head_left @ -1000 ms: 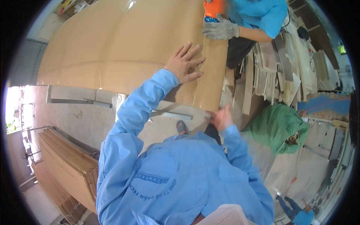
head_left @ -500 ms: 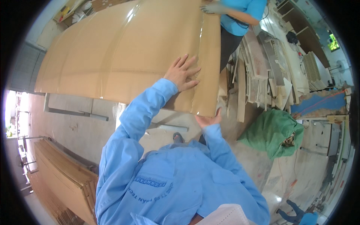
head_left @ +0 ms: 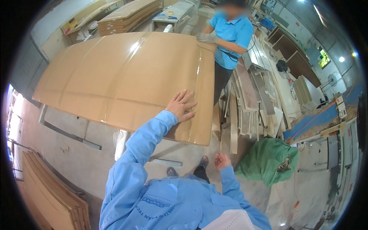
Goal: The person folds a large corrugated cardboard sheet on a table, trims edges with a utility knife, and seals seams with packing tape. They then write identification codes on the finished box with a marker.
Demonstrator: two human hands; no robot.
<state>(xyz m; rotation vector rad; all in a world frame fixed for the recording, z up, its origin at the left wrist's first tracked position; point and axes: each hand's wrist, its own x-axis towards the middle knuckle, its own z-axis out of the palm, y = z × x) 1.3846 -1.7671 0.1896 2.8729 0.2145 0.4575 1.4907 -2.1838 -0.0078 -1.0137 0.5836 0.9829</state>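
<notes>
Big flat cardboard pack (head_left: 115,78) sits mid-room, broad face up, strips of tape running across it; what carries it is mostly hidden. Left hand (head_left: 181,107) rests on the face, near the right end and just in from the near edge, fingers spread flat, gripping nothing. Right hand (head_left: 221,161) is off the pack, out past the near right corner, palm up, fingers loosely curled but open. Gap there: floor (head_left: 264,199) shows between that hand and the corner.

Co-worker (head_left: 233,36) stands at the far right corner, gloved hand (head_left: 207,38) on the edge.

Clearances: right end is the tight side. Scrap boards (head_left: 251,88) pile up just beyond it, green sack (head_left: 268,161) on the floor in front of them, near the right hand. Near edge has more room: floor runs along it, sandalled feet (head_left: 204,161) standing just off it, grey metal bars (head_left: 92,144) showing below. Cardboard stack (head_left: 51,191) at lower left, well apart from the pack. Behind the far edge: packed panels (head_left: 128,17) and a counter (head_left: 174,19).
</notes>
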